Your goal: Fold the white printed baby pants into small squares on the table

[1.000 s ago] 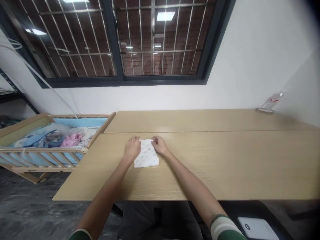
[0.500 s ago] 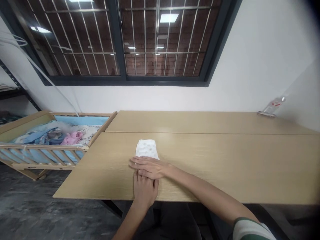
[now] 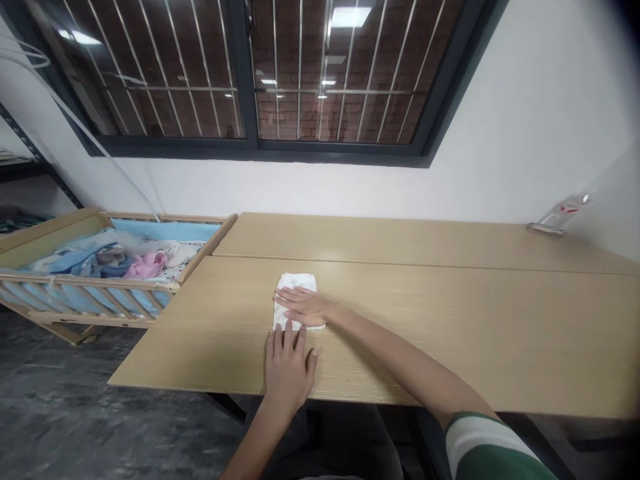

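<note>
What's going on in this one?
One person is working with bare hands at a light wooden table. Their right hand lies flat across a small folded white printed cloth, covering much of it. Their left hand is open with fingers spread, resting on the tabletop at the cloth's near edge. A wooden crib holding blue and pink bedding stands off the table's left end.

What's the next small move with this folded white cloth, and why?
Probably slide the left hand up to the near edge of the folded white cloth and press it flat: the right hand lies across the cloth, while the left rests open on the wooden table, just short of it.
</note>
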The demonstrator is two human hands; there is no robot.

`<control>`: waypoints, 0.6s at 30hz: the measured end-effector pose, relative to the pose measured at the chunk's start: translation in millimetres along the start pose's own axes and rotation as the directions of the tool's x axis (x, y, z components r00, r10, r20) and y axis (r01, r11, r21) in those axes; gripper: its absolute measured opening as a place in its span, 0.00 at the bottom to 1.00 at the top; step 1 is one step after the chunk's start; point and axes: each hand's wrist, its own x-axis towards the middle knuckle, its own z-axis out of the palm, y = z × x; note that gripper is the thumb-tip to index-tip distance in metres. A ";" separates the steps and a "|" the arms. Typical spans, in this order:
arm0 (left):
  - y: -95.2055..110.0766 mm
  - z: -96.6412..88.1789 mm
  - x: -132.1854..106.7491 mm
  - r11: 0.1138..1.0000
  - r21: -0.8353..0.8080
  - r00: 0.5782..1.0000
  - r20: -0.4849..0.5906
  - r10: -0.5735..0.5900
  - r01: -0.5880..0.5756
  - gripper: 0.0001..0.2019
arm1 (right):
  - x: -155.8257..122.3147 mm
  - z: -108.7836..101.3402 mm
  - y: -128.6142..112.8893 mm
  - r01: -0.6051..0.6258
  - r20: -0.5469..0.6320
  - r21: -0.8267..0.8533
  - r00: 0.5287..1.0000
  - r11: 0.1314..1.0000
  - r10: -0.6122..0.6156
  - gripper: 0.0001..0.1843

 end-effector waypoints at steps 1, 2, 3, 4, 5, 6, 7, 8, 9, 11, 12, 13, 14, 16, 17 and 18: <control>-0.2 0.2 -0.3 1.000 0.000 1.000 0.004 -0.003 0.003 0.24 | 3.8 -1.1 8.6 -0.014 -0.011 -0.020 1.000 1.000 0.014 0.34; -0.3 0.6 -0.6 1.000 0.000 1.000 0.009 -0.004 0.004 0.25 | 7.4 -2.1 16.8 -0.026 -0.024 -0.034 0.999 0.999 0.025 0.34; -0.4 1.0 -0.8 1.000 0.000 1.000 0.012 -0.005 0.005 0.25 | 10.7 -3.3 24.5 -0.032 -0.042 -0.040 0.999 0.999 0.030 0.33; -0.6 1.4 -1.1 1.000 0.001 1.000 0.015 -0.003 0.003 0.25 | 13.6 -4.5 31.4 -0.034 -0.066 -0.037 0.997 0.999 0.031 0.33; -1.0 1.9 -1.3 1.000 0.003 1.000 0.018 0.000 0.000 0.25 | 16.1 -5.8 37.3 -0.033 -0.093 -0.028 0.995 0.999 0.030 0.32; -1.6 2.5 -1.4 1.000 0.007 1.000 0.022 0.003 -0.003 0.25 | 18.1 -7.2 42.1 -0.031 -0.119 -0.017 0.992 0.999 0.029 0.32; -2.4 3.1 -1.4 1.000 0.011 1.000 0.028 0.005 -0.006 0.25 | 19.6 -8.7 46.1 -0.030 -0.140 -0.009 0.990 1.000 0.028 0.32; -3.2 3.8 -1.3 1.000 0.017 0.999 0.034 0.010 -0.010 0.25 | 20.7 -10.2 49.3 -0.031 -0.157 -0.005 0.987 1.000 0.030 0.32; -4.1 4.5 -1.3 1.000 0.022 0.999 0.041 0.017 -0.018 0.25 | 21.6 -11.5 51.8 -0.037 -0.169 -0.006 0.985 0.999 0.035 0.32; -5.2 5.3 -1.2 0.999 0.032 0.998 0.050 0.026 -0.027 0.26 | 23.3 -13.5 55.7 -0.058 -0.181 -0.017 0.982 0.998 0.054 0.33; -5.3 5.2 -1.1 0.999 0.036 0.998 0.050 0.026 -0.028 0.25 | 24.2 -14.0 57.2 -0.072 -0.183 -0.023 0.981 0.997 0.066 0.33; -5.1 4.8 -0.9 0.999 0.037 0.999 0.048 0.023 -0.024 0.25 | 25.4 -14.2 58.4 -0.085 -0.183 -0.030 0.980 0.996 0.078 0.34; -4.7 4.0 -0.7 0.999 0.037 0.999 0.045 0.016 -0.018 0.25 | 26.6 -14.2 59.1 -0.095 -0.181 -0.036 0.980 0.995 0.087 0.34; -3.8 1.9 0.1 0.999 0.036 0.999 0.043 0.012 -0.014 0.25 | 28.9 -14.0 58.8 -0.104 -0.184 -0.039 0.978 0.994 0.095 0.34; -3.7 0.7 0.6 0.999 0.036 0.999 0.044 0.017 -0.018 0.25 | 29.5 -14.1 57.4 -0.106 -0.189 -0.035 0.977 0.994 0.098 0.34; -4.0 -0.3 1.0 0.999 0.039 0.999 0.046 0.021 -0.023 0.24 | 29.1 -14.6 55.0 -0.112 -0.200 -0.026 0.974 0.993 0.105 0.35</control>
